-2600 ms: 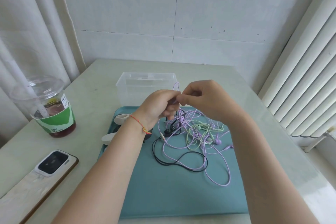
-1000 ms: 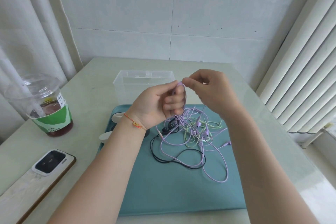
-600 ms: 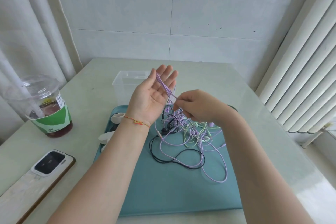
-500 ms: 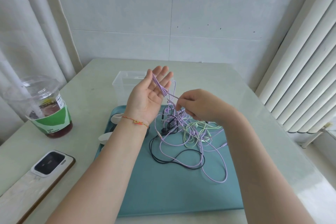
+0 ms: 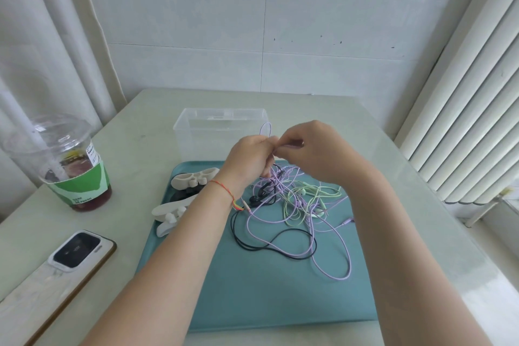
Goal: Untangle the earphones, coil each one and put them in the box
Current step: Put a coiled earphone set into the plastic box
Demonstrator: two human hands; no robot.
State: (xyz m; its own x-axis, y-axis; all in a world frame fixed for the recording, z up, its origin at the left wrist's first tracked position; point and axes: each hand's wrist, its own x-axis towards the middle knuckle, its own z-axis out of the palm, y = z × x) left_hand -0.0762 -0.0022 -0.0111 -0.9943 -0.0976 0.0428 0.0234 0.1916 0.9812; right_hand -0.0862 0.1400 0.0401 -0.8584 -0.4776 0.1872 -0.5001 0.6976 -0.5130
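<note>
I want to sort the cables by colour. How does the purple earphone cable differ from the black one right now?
The purple earphone cable is partly lifted: both the left hand and the right hand pinch it above the tray. The black earphone cable lies wholly on the tray, untouched. The purple one spreads in wider loops; the black one covers less area. Both are tangled together.

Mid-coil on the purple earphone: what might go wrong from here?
1. The purple earphone cable still threads through the black cable and the green cable; pulling may tighten the knot.
2. The small loop pinched between the left hand and right hand could slip and unwind.
</note>
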